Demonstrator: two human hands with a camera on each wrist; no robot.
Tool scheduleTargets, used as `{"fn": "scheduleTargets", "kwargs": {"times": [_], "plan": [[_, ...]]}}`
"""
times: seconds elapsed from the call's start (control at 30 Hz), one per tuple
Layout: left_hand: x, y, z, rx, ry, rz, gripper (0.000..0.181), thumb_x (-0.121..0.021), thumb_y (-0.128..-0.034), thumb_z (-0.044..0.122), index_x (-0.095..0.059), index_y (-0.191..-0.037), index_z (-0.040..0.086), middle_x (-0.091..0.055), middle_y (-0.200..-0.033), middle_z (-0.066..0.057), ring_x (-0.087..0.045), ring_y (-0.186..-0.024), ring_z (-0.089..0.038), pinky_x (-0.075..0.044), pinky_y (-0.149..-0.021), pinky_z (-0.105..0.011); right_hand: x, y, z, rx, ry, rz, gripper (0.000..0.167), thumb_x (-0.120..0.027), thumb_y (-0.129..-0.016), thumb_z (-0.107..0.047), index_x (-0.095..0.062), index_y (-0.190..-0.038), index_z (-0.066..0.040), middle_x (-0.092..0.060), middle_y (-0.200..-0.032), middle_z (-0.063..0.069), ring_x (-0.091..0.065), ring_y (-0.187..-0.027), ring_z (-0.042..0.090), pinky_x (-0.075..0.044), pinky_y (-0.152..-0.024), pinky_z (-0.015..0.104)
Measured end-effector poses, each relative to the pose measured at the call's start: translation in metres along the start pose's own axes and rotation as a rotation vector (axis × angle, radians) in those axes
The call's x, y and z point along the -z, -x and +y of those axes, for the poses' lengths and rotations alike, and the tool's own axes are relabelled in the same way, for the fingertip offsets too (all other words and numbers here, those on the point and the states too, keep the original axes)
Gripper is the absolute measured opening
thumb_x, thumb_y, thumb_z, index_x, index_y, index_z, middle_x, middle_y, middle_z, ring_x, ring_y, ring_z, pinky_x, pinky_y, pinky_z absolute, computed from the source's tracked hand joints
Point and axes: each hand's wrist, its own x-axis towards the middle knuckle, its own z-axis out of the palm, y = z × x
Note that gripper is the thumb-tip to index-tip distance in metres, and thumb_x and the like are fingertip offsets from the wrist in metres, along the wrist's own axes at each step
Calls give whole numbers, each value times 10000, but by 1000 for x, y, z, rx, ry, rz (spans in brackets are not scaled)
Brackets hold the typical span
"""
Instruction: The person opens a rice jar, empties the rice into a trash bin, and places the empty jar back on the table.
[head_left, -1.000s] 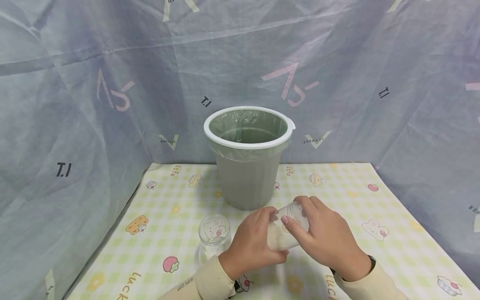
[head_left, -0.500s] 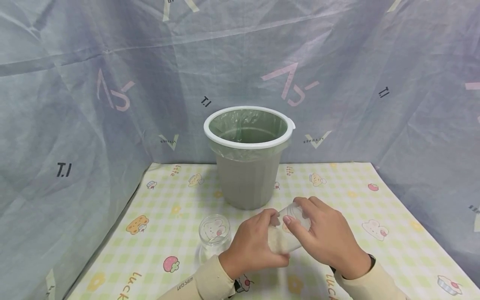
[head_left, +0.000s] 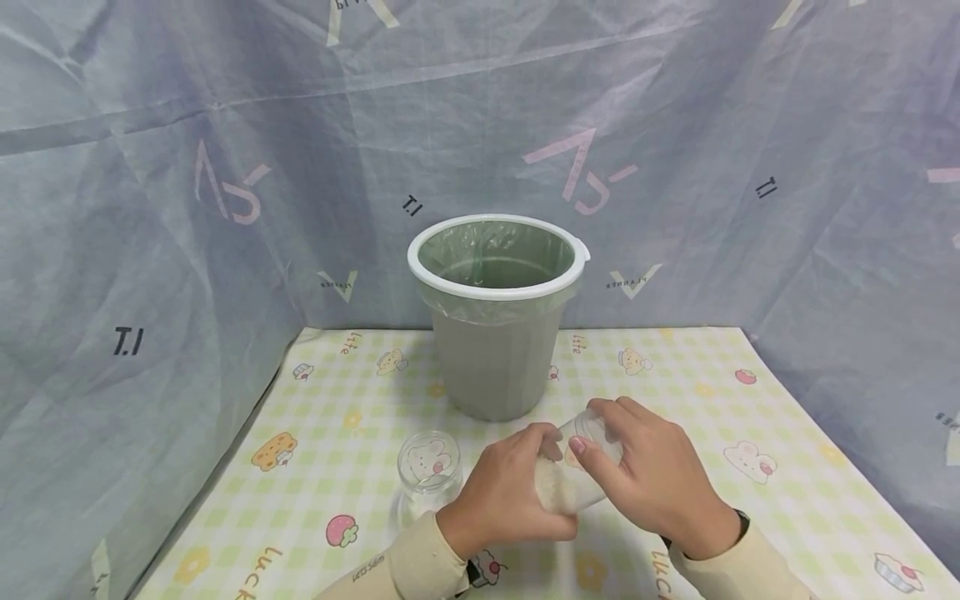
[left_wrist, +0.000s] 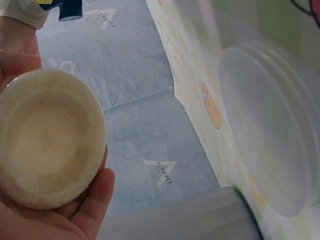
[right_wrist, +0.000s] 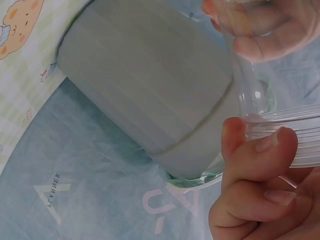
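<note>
A clear jar [head_left: 557, 487] with pale, grainy contents is tilted between both hands in the head view. The left hand [head_left: 506, 492] grips its lower body; the left wrist view shows the round jar base [left_wrist: 47, 140] filled with off-white matter, the left fingers [left_wrist: 95, 205] curled beneath. The right hand [head_left: 663, 475] holds the ridged upper end, its thumb lying across the side. In the right wrist view the right fingers [right_wrist: 260, 185] pinch the jar's ridged rim [right_wrist: 305, 131]. A second clear jar [head_left: 429, 462] stands upright just left of the left hand.
A grey bin [head_left: 495, 358] with a white rim and a clear liner stands behind the hands. The table has a green checked cloth [head_left: 690, 417] with cartoon prints. Grey-blue fabric [head_left: 480, 108] hangs behind and at both sides.
The held jar has tilted slightly further and its pale contents have shifted towards its base end. Both hands keep their grip almost in place. The bin and the other jar stay put.
</note>
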Motion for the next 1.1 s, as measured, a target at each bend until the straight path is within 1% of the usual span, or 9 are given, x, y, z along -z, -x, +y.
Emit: {"fn": "scheduleTargets", "kwargs": {"times": [0.13, 0.23, 0.33, 0.47, 0.6, 0.7, 0.83, 0.97, 1.1], "plan": [[0, -1, -1, -11, 2, 2, 772, -878, -583, 361, -524, -1253, 216, -659, -1039, 105, -588, -843, 37, -472, -746, -88, 0, 0, 1, 21, -5, 13, 339, -723, -885, -326, -732, -1138, -101, -658, -878, -79, -556, -656, 59, -452, -561, 246], [-1, -1, -2, -13, 5, 1, 768, -878, -579, 360, -527, -1246, 215, -663, -1037, 104, -590, -847, 34, -470, -753, -88, -1, 0, 3, 29, -7, 20, 336, -727, -876, -318, -738, -1126, -94, -680, -892, -65, -556, -651, 46, -460, -560, 249], [-1, -1, -2, -6, 13, -8, 768, -880, -576, 365, -529, -1243, 217, -670, -1041, 100, -599, -858, 27, -473, -760, -92, -2, 0, 5, 38, -5, 23, 337, -731, -873, -315, -742, -1126, -92, -708, -929, -47, -562, -663, 36, -481, -572, 260], [1, 0, -2, 18, 39, -37, 773, -880, -588, 367, -533, -1261, 211, -681, -1063, 95, -617, -892, 16, -484, -786, -108, -4, 1, 8, 56, -5, 27, 348, -736, -871, -312, -744, -1135, -86, -734, -976, -24, -563, -676, 24, -503, -588, 266], [2, 0, -1, 41, 72, -56, 776, -875, -597, 357, -547, -1279, 185, -690, -1075, 87, -632, -916, -2, -493, -803, -134, -6, 1, 11, 83, -24, 32, 352, -740, -863, -302, -746, -1135, -79, -712, -911, -35, -466, -607, -12, -444, -546, 209], [3, 0, 0, 51, 92, -65, 769, -871, -602, 349, -552, -1282, 182, -695, -1075, 81, -640, -927, -12, -499, -810, -151, -8, 1, 12, 102, -42, 35, 342, -740, -862, -296, -749, -1126, -80, -654, -831, -70, -379, -570, -30, -380, -517, 169], [3, 1, 0, 59, 101, -81, 748, -865, -607, 349, -555, -1270, 195, -700, -1062, 89, -646, -937, -7, -503, -820, -156, -8, 1, 13, 117, -49, 30, 327, -740, -860, -302, -752, -1119, -102, -580, -777, -120, -340, -564, -43, -342, -510, 145], [2, 1, 0, 48, 93, -88, 738, -863, -605, 352, -558, -1258, 194, -697, -1050, 110, -654, -941, -9, -502, -823, -146, -7, 2, 14, 123, -54, 21, 325, -748, -857, -309, -747, -1127, -127, -520, -751, -149, -300, -555, -41, -304, -503, 132], [1, 1, 0, 47, 93, -95, 735, -867, -602, 350, -551, -1253, 221, -699, -1063, 114, -657, -954, -9, -503, -836, -148, -7, 3, 15, 139, -63, 34, 352, -753, -847, -317, -746, -1131, -109, -514, -755, -145, -301, -563, -40, -301, -513, 125]]}}
